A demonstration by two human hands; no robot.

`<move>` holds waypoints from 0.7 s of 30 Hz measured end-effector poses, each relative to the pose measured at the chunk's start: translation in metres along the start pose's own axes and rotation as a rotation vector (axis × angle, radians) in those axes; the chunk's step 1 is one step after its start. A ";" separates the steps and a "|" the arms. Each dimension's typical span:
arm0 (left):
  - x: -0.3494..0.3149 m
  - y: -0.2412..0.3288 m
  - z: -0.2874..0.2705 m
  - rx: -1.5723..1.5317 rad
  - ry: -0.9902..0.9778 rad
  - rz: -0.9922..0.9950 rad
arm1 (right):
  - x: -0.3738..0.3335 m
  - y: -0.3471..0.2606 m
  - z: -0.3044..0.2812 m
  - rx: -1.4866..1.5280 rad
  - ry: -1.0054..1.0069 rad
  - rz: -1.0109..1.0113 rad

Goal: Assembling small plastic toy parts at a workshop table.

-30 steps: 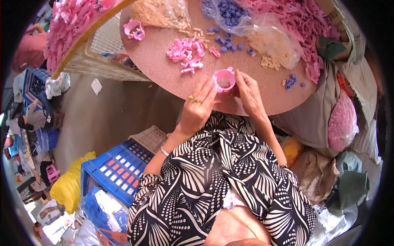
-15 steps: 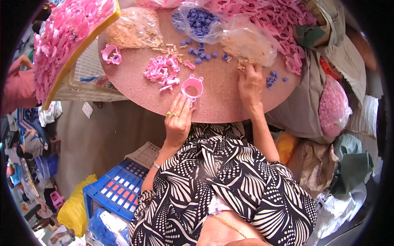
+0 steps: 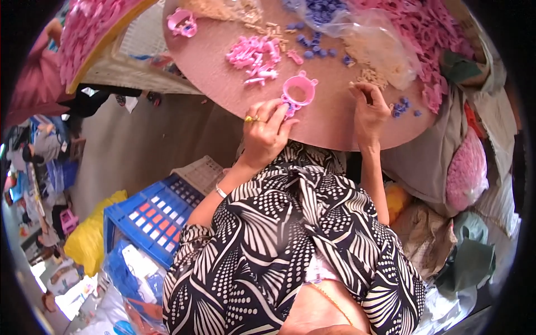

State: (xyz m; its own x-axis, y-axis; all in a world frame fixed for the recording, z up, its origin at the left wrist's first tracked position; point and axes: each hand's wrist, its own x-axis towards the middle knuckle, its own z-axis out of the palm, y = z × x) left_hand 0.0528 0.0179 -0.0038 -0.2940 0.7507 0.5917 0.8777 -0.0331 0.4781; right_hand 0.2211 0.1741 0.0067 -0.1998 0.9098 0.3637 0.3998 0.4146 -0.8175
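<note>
My left hand [image 3: 265, 131], a ring on one finger, grips the near end of a pink plastic ring-shaped part [image 3: 298, 90] with small round lugs. A blue bit shows at the end by my fingertips. My right hand [image 3: 371, 114] is closed in a pinch beside a pile of small tan plastic pieces [image 3: 370, 76]; what is between its fingertips is too small to make out. Small blue plastic pieces [image 3: 403, 106] lie to the right of that hand. Left of the ring-shaped part is a heap of small pink plastic pieces [image 3: 254, 53].
Clear bags of tan pieces [image 3: 382, 47] and blue pieces [image 3: 324, 11] lie on the round table [image 3: 218, 70]. Many pink parts [image 3: 416, 28] fill its far right. Another pink ring-shaped part [image 3: 182, 22] sits far left. A blue crate [image 3: 153, 220] stands at lower left; sacks [image 3: 424, 234] lie right.
The head view has shifted. My right hand has drawn back from the tan pieces with its fingers pinched. My left fingers, flatter before, now curl round the near end of the pink ring-shaped part.
</note>
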 end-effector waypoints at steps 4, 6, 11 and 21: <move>-0.003 0.003 -0.001 0.011 0.006 -0.092 | -0.012 -0.028 0.011 0.403 -0.264 0.350; -0.005 0.003 -0.002 0.030 0.001 -0.112 | -0.015 -0.028 0.016 0.449 -0.369 0.386; -0.009 0.000 -0.001 0.090 -0.020 -0.078 | -0.020 -0.048 0.025 0.318 -0.421 0.203; -0.002 0.006 0.000 -0.236 0.073 -0.092 | -0.021 -0.078 0.034 0.023 -0.403 -0.229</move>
State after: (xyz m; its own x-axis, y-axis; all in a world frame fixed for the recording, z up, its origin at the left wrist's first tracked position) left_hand 0.0585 0.0161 -0.0021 -0.4024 0.7085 0.5797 0.7358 -0.1265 0.6653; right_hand 0.1638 0.1221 0.0481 -0.6145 0.7132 0.3371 0.2853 0.5994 -0.7479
